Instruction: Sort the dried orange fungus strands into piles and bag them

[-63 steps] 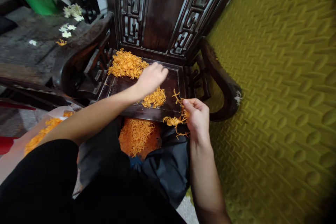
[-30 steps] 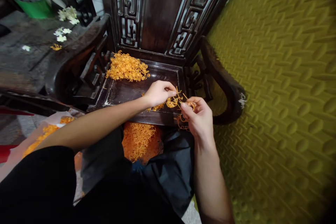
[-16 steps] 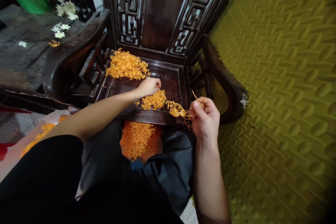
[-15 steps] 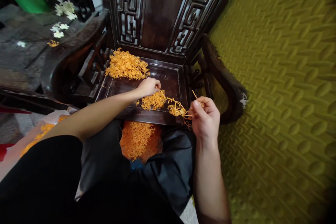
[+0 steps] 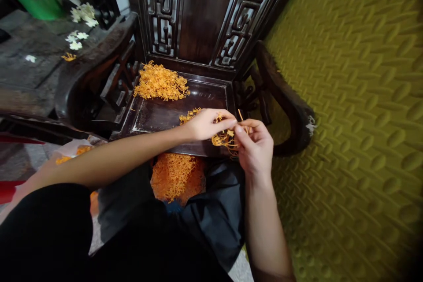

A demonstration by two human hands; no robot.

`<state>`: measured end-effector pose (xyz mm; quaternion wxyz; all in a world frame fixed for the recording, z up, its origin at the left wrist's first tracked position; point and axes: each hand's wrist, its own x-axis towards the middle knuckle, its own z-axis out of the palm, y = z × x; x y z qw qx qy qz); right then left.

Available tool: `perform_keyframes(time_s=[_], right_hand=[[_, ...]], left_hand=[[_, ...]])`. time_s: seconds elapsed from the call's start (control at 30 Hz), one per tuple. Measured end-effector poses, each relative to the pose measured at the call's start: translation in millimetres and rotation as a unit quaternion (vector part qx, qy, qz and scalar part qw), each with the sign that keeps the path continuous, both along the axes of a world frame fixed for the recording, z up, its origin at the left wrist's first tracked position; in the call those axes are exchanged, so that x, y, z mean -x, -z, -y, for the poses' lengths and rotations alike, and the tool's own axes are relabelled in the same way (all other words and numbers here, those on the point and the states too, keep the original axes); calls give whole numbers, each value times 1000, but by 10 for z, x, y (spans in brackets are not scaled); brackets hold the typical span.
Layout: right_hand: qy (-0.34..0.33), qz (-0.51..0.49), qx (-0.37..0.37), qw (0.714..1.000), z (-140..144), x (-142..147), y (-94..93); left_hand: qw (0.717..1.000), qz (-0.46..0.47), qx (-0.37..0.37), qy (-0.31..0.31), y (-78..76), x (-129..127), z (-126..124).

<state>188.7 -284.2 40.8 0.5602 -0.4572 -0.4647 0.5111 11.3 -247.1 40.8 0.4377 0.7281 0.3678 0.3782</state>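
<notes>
Over the front edge of a dark carved wooden chair seat (image 5: 165, 114), the left hand (image 5: 206, 124) and the right hand (image 5: 254, 147) meet around a small tangled clump of thin orange strands (image 5: 224, 137). The left hand reaches in from the left with thumb and forefinger pressed together on the top of the clump, its other fingers curled loosely underneath. The right hand comes up from below, its thumb and first fingers pinched on the right side of the same clump, a few loose strands sticking up past the fingertips; the remaining fingers are folded into the palm. The clump hangs just above the seat's front rim, between the two hands and touching both. A small scatter of orange strands (image 5: 189, 116) lies on the seat just behind the left hand, partly hidden by it. At the back left corner of the seat, well apart from the hands, sits a larger loose heap of the same orange strands (image 5: 161, 83). Below the seat's front edge, on dark cloth (image 5: 211, 211) across the person's lap, lies another thick orange pile (image 5: 173, 177). To the right stands a yellow-green embossed padded surface (image 5: 346, 97). On the grey floor at far left lie small white flowers (image 5: 77, 39) near a green bowl (image 5: 39, 4)
</notes>
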Motion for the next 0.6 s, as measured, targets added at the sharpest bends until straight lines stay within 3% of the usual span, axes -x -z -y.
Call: perform_keyframes(time_s=[0.1, 0.17, 0.27, 0.37, 0.47, 0.6], right_hand=[[-30, 47, 12, 998, 26, 77, 75], [-73, 69, 47, 994, 30, 110, 105], [-67, 68, 65, 993, 12, 133, 106], [-9, 9, 47, 999, -20, 136, 70], [10, -35, 36, 999, -42, 128, 25], [15, -64, 20, 998, -43, 117, -4]], left_hand=[[994, -12, -42, -98, -70, -37, -106], [993, 15, -25, -116, -94, -29, -155], [990, 85, 34, -105, -66, -44, -130], [994, 68, 42, -72, -3, -71, -2], [999, -24, -3, -29, 28, -50, 150], [984, -132, -117, -28, 23, 34, 259]])
